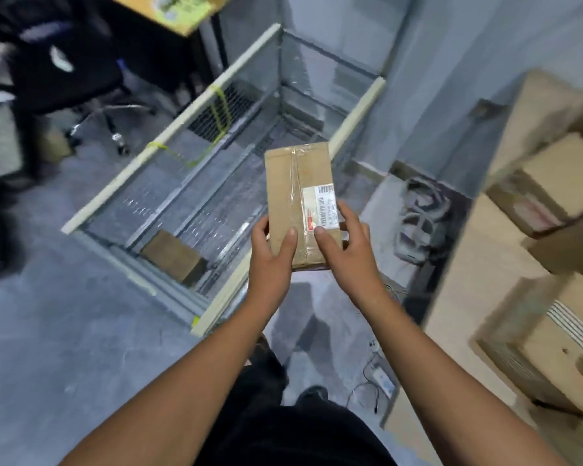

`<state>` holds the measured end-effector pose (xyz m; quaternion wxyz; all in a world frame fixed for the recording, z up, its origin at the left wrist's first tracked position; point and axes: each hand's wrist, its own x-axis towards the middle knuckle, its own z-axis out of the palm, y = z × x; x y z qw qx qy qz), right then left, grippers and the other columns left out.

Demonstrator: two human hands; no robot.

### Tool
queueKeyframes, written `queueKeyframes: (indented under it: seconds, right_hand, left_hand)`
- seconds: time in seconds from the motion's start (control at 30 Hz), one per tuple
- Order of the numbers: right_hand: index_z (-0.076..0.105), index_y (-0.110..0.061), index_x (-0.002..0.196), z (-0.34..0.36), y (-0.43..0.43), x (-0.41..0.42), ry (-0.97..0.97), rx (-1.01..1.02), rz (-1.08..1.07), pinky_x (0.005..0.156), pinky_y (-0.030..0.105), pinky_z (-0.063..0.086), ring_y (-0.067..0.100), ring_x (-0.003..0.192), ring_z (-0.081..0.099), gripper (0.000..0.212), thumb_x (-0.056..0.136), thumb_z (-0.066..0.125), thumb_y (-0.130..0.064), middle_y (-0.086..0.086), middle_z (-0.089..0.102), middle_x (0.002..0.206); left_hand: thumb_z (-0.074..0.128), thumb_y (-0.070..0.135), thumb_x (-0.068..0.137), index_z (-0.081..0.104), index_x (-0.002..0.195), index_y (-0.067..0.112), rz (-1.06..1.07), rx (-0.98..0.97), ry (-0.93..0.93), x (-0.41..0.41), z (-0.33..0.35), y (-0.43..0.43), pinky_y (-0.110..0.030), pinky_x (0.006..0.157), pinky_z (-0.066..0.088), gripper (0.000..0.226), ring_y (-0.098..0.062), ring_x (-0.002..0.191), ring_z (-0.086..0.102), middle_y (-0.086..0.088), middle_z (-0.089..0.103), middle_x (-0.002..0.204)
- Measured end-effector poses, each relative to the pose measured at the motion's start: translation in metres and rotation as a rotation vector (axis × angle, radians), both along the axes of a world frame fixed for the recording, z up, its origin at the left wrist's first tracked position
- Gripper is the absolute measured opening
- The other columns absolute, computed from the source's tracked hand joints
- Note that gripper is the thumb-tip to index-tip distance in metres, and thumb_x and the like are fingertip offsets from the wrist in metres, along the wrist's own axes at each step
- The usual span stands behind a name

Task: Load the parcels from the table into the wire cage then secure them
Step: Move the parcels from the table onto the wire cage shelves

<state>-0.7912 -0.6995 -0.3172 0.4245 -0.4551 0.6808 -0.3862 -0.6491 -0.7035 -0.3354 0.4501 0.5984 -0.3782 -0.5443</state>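
A taped cardboard parcel (292, 193) with a white barcode label hangs above the near right corner of the wire cage (169, 129). My left hand (271, 247) grips its near left edge, thumb on top. My right hand (342, 240) grips its near right edge beside the label. The cage is a grey mesh box with pale padded top rails and a yellow cord tied on its left rail. One brown parcel (172, 255) lies on the cage floor in the near left corner. More cardboard parcels (549, 186) sit on the wooden table (458, 290) at the right.
A black office chair (68, 65) stands at the far left beside the cage. A grey bundle (421, 220) lies on the floor between cage and table. A power strip and cables (381, 378) lie near my feet. Grey concrete floor spreads to the left.
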Motion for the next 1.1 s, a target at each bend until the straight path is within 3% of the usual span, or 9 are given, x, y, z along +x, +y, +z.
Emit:
queueKeyframes:
  seconds: [0.37,0.5,0.67,0.73,0.8,0.87,0.93,1.0,1.1]
  right_hand:
    - [0.039,-0.054,0.146,-0.083,-0.154,0.169,0.032,0.208,0.451,0.099,0.039,0.053,0.009,0.119,0.058,0.060,0.092,0.063,-0.057,-0.012,0.059,0.134]
    - [0.038,-0.051,0.150,-0.149,-0.200,0.206,0.074,0.288,0.619,0.088,0.025,0.050,0.000,0.115,0.058,0.063,0.094,0.063,-0.059,-0.021,0.059,0.131]
    - [0.035,-0.045,0.155,-0.264,-0.258,0.232,0.095,0.324,0.726,0.088,0.018,0.050,-0.026,0.106,0.051,0.066,0.096,0.065,-0.054,-0.041,0.055,0.122]
    - [0.035,-0.042,0.156,-0.322,-0.280,0.238,0.087,0.377,0.769,0.097,0.032,0.056,-0.005,0.118,0.061,0.067,0.097,0.065,-0.050,-0.025,0.060,0.134]
    - [0.037,-0.040,0.155,-0.379,-0.297,0.244,0.106,0.392,0.795,0.088,0.027,0.059,0.009,0.114,0.066,0.064,0.098,0.066,-0.046,-0.015,0.063,0.131]
    - [0.039,-0.040,0.155,-0.435,-0.314,0.254,0.133,0.390,0.811,0.073,0.009,0.053,-0.007,0.106,0.063,0.063,0.098,0.066,-0.046,-0.019,0.063,0.121]
    - [0.036,-0.040,0.156,-0.491,-0.328,0.264,0.146,0.397,0.840,0.080,0.015,0.053,-0.009,0.107,0.059,0.064,0.098,0.064,-0.049,-0.014,0.060,0.125]
    - [0.034,-0.039,0.157,-0.540,-0.338,0.272,0.142,0.414,0.866,0.091,0.031,0.055,0.009,0.114,0.059,0.066,0.098,0.063,-0.050,-0.002,0.057,0.135]
    - [0.035,-0.033,0.157,-0.598,-0.353,0.289,0.121,0.403,0.881,0.079,0.017,0.054,0.000,0.098,0.063,0.066,0.099,0.066,-0.042,-0.017,0.060,0.118]
  left_hand:
    - [0.060,0.024,0.104,0.039,0.155,0.022,0.362,0.173,-0.019,0.157,-0.080,-0.080,-0.032,0.105,0.052,0.055,-0.009,0.120,0.064,0.002,0.063,0.137]
    - [0.054,0.027,0.106,0.041,0.144,0.033,0.440,0.248,-0.109,0.186,-0.145,-0.108,-0.009,0.081,0.046,0.040,0.018,0.099,0.059,0.021,0.062,0.121]
    - [0.049,0.035,0.108,0.027,0.162,0.030,0.450,0.336,-0.209,0.212,-0.247,-0.144,-0.007,0.070,0.051,0.058,0.014,0.087,0.065,0.018,0.061,0.130]
    - [0.051,0.048,0.101,0.034,0.159,0.031,0.475,0.442,-0.234,0.220,-0.295,-0.156,-0.029,0.090,0.059,0.063,-0.004,0.108,0.068,0.008,0.062,0.136]
    - [0.048,0.055,0.097,0.036,0.158,0.027,0.467,0.563,-0.357,0.227,-0.347,-0.169,-0.052,0.109,0.048,0.068,-0.032,0.133,0.055,-0.011,0.053,0.150]
    - [0.044,0.050,0.104,0.026,0.163,0.024,0.380,0.652,-0.578,0.231,-0.395,-0.181,-0.053,0.126,0.022,0.067,-0.040,0.154,0.024,-0.016,0.030,0.167]
    - [0.040,0.048,0.107,0.012,0.166,0.025,0.284,0.679,-0.731,0.236,-0.443,-0.191,-0.051,0.129,0.002,0.069,-0.037,0.159,0.000,-0.009,0.008,0.173]
    - [0.040,0.052,0.106,0.008,0.165,0.029,0.248,0.690,-0.807,0.247,-0.487,-0.199,-0.056,0.127,-0.003,0.071,-0.040,0.158,-0.007,-0.007,-0.001,0.174]
    - [0.037,0.060,0.103,0.011,0.163,0.037,0.196,0.737,-0.893,0.269,-0.542,-0.211,-0.061,0.125,-0.006,0.069,-0.041,0.157,-0.013,-0.004,-0.008,0.174]
